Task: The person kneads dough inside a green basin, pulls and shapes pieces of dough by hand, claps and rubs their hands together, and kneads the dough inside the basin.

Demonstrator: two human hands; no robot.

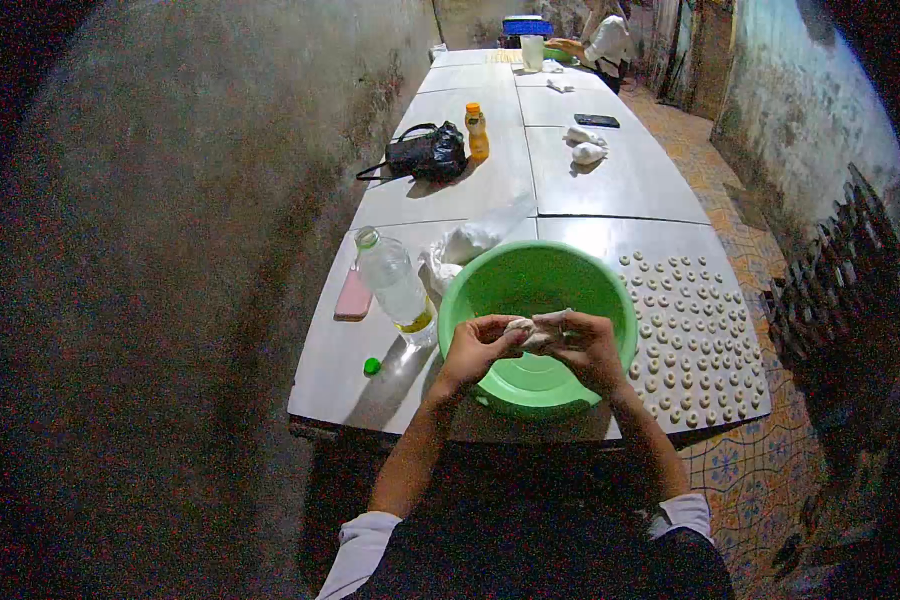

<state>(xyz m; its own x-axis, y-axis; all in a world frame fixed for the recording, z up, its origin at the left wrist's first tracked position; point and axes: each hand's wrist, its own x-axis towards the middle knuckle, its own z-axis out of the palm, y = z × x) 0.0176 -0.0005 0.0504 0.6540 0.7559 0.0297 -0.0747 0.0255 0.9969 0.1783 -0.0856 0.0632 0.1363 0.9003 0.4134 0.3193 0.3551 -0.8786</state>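
Observation:
Over a green basin (535, 262), my left hand (483, 346) and my right hand (582, 345) meet, both closed on a small piece of whitish dough (522, 328). Their fingertips are nearly touching around it. Many small dough rings (688, 340) lie in rows on the table right of the basin. Left of the basin a clear bottle (395, 280) stands without its cap, and a green cap (372, 367) lies near it. Behind the basin's left rim is a white plastic bag (465, 245).
A pink phone (353, 296) lies at the table's left edge. Farther back are a black bag (425, 153), an orange bottle (477, 132), white bundles (587, 152) and a dark phone (597, 121). Another person (607, 42) is at the far end, beside a pitcher (532, 54).

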